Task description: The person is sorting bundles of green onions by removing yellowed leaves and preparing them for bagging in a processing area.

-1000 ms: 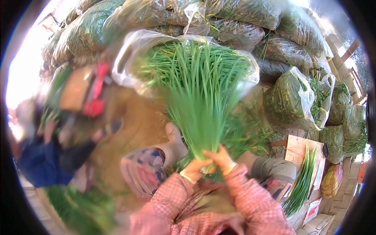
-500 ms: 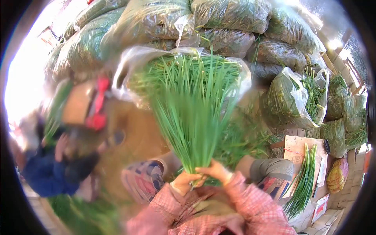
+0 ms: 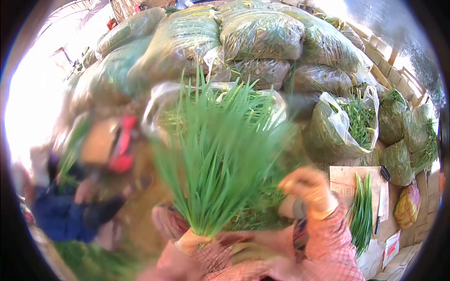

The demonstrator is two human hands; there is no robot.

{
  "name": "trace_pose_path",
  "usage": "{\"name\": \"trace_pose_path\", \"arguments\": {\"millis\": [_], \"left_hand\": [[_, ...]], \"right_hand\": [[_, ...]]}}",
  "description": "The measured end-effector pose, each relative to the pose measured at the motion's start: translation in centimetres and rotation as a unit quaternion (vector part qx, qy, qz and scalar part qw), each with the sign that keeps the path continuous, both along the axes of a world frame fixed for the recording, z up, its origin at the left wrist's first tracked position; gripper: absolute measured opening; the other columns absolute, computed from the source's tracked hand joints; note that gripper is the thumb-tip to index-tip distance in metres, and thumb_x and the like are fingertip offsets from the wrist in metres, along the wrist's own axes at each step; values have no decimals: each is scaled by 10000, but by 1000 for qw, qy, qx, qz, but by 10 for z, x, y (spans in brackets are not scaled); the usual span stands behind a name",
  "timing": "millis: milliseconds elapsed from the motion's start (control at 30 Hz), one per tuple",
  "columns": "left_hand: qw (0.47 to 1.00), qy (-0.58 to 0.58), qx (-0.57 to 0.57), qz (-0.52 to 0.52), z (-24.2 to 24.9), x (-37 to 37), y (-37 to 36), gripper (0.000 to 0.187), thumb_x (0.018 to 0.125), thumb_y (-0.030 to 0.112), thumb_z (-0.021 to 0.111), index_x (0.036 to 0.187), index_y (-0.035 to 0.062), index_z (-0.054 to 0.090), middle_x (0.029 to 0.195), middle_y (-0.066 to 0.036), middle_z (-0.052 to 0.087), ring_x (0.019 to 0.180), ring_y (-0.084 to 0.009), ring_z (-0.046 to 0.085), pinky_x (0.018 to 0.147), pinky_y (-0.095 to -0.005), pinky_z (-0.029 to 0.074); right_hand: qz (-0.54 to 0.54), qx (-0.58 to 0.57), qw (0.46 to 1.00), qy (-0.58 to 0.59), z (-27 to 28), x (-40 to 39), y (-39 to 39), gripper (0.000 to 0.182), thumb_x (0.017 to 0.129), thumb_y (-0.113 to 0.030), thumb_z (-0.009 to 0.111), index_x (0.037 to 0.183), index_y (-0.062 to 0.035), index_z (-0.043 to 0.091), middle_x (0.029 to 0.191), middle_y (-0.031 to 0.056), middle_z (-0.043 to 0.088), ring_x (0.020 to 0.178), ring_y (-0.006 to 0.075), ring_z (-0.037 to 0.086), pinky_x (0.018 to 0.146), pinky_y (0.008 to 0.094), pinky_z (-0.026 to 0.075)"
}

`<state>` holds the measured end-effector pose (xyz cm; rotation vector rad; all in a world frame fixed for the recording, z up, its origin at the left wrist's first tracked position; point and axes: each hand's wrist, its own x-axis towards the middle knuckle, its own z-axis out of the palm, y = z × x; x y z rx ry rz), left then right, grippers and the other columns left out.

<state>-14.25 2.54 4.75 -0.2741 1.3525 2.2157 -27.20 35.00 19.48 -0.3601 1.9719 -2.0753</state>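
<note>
A large bunch of long green leafy stalks (image 3: pixel 211 173) fans upward in front of me. My left hand (image 3: pixel 191 240) is wrapped round its base, low and near my body. Raised to the right of the bunch is my right hand (image 3: pixel 309 187), blurred, with its fingers curled; what they hold, if anything, is too smeared to name. Behind the bunch stands an open plastic bag (image 3: pixel 152 110) with more green stalks in it.
Filled plastic sacks (image 3: pixel 262 35) are piled at the back. At right are an open bag (image 3: pixel 328 136), a board (image 3: pixel 340 178) with stalks (image 3: pixel 360 210), a knife (image 3: pixel 380 206) and a net bag (image 3: pixel 407 206). Another person (image 3: pixel 61 213) sits at left, near a red object (image 3: pixel 123 145).
My right hand has come off the base of the bunch and moved up and right. My left hand and the bunch have shifted left and down, the leaves spreading wider. The view has shifted.
</note>
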Motion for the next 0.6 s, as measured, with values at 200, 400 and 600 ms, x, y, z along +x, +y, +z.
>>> {"name": "trace_pose_path", "arguments": {"millis": [200,400,600], "left_hand": [[998,-59,-29,-22,32,47,-35,206,739,32,689,917,32,585,713,-50,577,588,-132,524,500,-251,381],[994,-91,29,-48,33,76,-56,264,712,-1,708,948,30,594,789,-42,608,687,-142,574,576,-261,454],[995,-96,11,-18,8,100,-73,430,690,-27,721,1089,27,569,982,-57,630,866,-158,596,740,-296,485]], "right_hand": [[-202,234,865,396,67,-28,-8,147,712,-40,691,851,-84,671,813,65,599,751,190,562,671,284,437],[-8,432,716,548,37,-30,-46,309,656,-285,717,916,-139,639,931,14,580,900,241,489,770,371,384],[169,291,820,464,3,-19,-59,149,756,-220,667,869,-127,644,815,13,610,809,197,519,761,334,389]]}}
